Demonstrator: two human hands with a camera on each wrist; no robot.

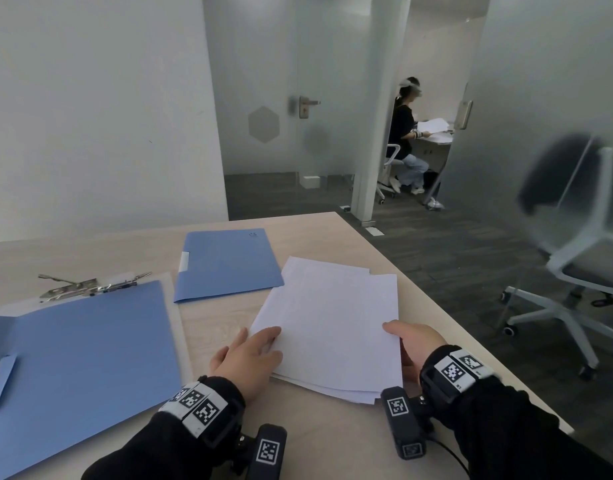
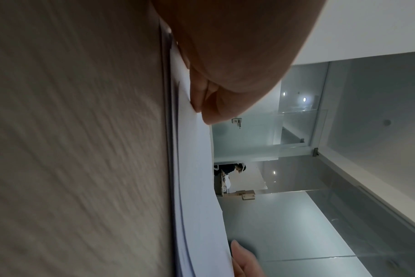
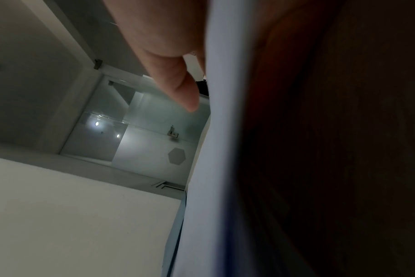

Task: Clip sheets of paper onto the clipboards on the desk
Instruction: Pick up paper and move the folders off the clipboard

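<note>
Your left hand (image 1: 249, 355) lies on the left edge of the stack of white paper (image 1: 332, 327), which rests on the desk (image 1: 332, 441) near you and to the right. From the head view, the fingers (image 1: 268, 336) reach onto the top sheet near its left edge, and the thumb sits off the paper on the bare desk beside it. The left wrist view shows fingertips pressed down on the top sheet, with the edges of the lower sheets fanned out just beneath; they look only lightly bent, laid on the paper rather than wrapped round it.

Your right hand (image 1: 414, 344) takes the stack's right edge. The thumb (image 1: 393, 328) lies on top of the upper sheet, and the right wrist view shows the sheet (image 3: 225, 131) passing between the thumb on one side and the palm and fingers on the other, so this hand pinches the paper at that edge.

The open blue clipboard (image 1: 83, 368) lies flat to the left of the stack, well apart from both hands, its metal clip (image 1: 90, 285) at the far edge. A closed blue folder (image 1: 225, 263) lies farther back, between the clipboard and the paper; the stack's far left corner is just beside it.
</note>
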